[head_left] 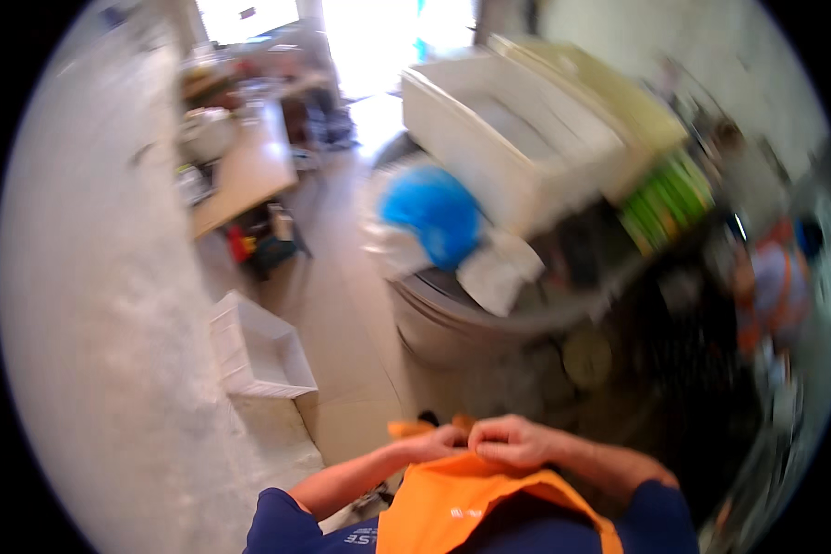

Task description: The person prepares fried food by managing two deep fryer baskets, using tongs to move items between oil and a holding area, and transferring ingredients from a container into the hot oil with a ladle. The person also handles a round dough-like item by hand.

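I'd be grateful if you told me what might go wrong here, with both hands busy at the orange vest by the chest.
1. Both the left hand and right hand are occupied at the orange vest, so neither is free to catch a stumble.
2. The white crate lies on the floor close by; stepping that way could mean a trip.
3. The big white tub sits tilted on the cluttered pile and might slide.

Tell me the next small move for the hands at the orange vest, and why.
Probably a small tug to draw the orange vest closed at the chest. Both hands, the left hand and the right hand, meet at its upper edge with fingers curled on the fabric, and the picture is too blurred to show any fastener.
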A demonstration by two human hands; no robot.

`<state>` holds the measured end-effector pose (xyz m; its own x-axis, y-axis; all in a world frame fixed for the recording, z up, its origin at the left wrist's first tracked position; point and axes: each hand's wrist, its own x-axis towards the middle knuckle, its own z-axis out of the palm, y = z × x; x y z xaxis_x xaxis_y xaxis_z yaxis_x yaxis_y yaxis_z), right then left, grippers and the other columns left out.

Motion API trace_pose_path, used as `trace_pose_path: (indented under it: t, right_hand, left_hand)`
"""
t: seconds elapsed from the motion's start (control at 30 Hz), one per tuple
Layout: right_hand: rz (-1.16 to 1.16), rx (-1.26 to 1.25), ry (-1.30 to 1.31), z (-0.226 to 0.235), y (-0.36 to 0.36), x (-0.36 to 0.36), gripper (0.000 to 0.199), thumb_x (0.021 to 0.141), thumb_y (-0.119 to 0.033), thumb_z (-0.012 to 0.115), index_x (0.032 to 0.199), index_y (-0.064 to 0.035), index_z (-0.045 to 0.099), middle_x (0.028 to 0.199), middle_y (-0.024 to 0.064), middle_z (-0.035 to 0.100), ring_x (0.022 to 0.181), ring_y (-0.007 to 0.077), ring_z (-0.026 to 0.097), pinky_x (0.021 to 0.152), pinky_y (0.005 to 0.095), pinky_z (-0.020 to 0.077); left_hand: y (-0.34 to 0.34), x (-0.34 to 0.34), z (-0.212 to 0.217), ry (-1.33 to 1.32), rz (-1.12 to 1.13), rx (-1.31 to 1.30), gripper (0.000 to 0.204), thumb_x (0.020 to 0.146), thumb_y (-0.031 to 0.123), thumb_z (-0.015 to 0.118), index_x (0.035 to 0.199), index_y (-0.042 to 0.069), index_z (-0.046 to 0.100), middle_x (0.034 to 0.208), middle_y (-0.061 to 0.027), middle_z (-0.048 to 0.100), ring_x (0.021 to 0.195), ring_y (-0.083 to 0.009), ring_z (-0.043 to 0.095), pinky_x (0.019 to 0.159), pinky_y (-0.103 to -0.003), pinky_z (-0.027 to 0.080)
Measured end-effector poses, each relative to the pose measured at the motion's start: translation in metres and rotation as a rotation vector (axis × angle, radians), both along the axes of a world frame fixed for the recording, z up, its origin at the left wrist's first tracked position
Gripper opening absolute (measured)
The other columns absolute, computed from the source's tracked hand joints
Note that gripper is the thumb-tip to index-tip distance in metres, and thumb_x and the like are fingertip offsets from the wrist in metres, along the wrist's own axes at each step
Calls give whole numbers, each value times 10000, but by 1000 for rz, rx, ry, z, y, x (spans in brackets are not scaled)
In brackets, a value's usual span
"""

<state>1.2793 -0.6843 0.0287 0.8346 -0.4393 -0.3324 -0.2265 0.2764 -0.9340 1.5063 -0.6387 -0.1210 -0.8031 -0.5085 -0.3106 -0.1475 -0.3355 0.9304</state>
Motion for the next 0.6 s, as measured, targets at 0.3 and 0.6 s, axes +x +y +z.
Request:
trace_pose_path:
  t: [0.3, 0.6]
  right_hand:
    - [-538, 116, 330, 23, 206, -153, 243, 939, -161, 712, 1134, -15, 717, 907, 53, 728, 796, 152, 664, 730, 292, 538]
    - [-1120, 96, 293, -6, 378, -205, 143, 949, -86, 694, 1051, 9, 723, 922, 54, 726, 813, 99, 616, 748, 254, 514]
  left_hand:
    - [-7, -129, 50, 25, -646, -42, 345, 999, 192, 679, 1263, -32, 676, 1214, -141, 692, 1098, -228, 668, 926, -339, 534]
    - [68, -280, 28, -72, -1013, 5, 333, 1001, 174, 681, 1280, -7, 681, 1176, -101, 683, 1068, -189, 654, 921, -332, 534]
